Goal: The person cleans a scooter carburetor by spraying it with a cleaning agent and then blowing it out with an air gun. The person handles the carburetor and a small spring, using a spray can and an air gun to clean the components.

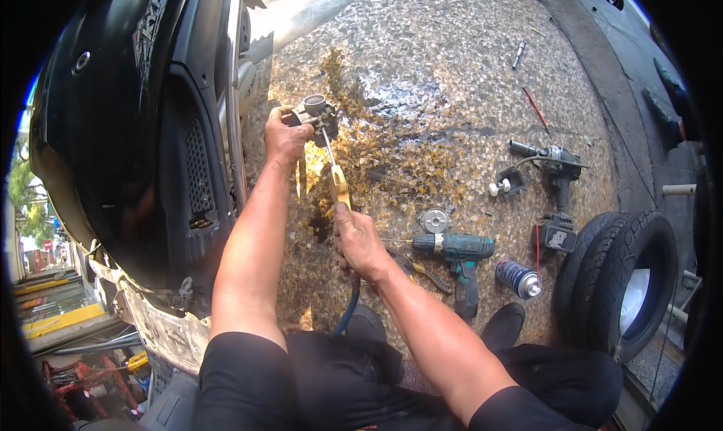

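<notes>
My left hand (285, 139) is closed round a grey metal carburetor (315, 105) and holds it above the stained ground. In my right hand (361, 244) is a yellow-bodied air blow gun (340, 184), its thin metal nozzle pointing up at the carburetor's near side. Whether the nozzle tip touches the metal or stops just short, I cannot tell. A blue hose (349, 310) runs from below my right fist down between my shoes. Beneath the carburetor the ground is wet and yellowish brown. A coil spring (388, 178) lies to the right of the blow gun.
Black vehicle bodywork (113, 129) rises close on my left. To the right lie a teal cordless drill (452, 246), pliers (429, 274), a round metal part (434, 221), a spray can (518, 278), an impact wrench (561, 176) and a red rod (536, 108). Tyres (640, 280) stand at far right.
</notes>
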The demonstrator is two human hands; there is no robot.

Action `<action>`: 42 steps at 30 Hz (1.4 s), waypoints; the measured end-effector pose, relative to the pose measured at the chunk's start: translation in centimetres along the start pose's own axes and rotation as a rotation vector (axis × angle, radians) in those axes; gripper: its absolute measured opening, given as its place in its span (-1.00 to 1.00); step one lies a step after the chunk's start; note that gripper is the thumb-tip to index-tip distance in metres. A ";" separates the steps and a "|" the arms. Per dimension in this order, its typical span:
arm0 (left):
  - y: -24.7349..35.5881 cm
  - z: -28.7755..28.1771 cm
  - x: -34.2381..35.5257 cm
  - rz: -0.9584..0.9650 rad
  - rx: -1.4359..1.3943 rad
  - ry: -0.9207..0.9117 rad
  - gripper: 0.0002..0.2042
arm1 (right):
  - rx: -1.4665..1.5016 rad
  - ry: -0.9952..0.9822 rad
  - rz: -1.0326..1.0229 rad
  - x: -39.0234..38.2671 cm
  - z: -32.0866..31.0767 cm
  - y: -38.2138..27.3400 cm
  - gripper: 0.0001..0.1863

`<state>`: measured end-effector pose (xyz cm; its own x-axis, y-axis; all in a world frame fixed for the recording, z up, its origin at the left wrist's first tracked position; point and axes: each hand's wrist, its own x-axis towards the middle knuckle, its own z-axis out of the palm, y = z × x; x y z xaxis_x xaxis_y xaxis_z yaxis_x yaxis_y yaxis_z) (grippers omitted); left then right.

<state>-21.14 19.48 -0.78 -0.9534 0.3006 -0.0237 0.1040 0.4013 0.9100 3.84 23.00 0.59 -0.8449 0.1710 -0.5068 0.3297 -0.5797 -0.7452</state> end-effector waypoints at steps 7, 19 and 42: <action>0.8 -0.3 0.0 -0.058 -0.062 0.012 -0.51 | 0.005 -0.015 0.067 -1.0 -0.3 -1.0 -0.33; 1.5 -0.1 0.0 -0.255 -0.418 0.063 -0.50 | 0.039 0.034 -0.099 -1.0 -0.8 0.5 -0.43; -1.3 -1.5 1.4 -0.413 -0.785 -0.158 -0.50 | 0.103 -0.074 -0.010 -1.9 -1.0 -1.6 -0.35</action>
<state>-23.00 18.06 -1.37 -0.8157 0.4023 -0.4156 -0.5170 -0.1851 0.8357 5.33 24.36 2.29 -0.8782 0.1198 -0.4631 0.2792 -0.6577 -0.6996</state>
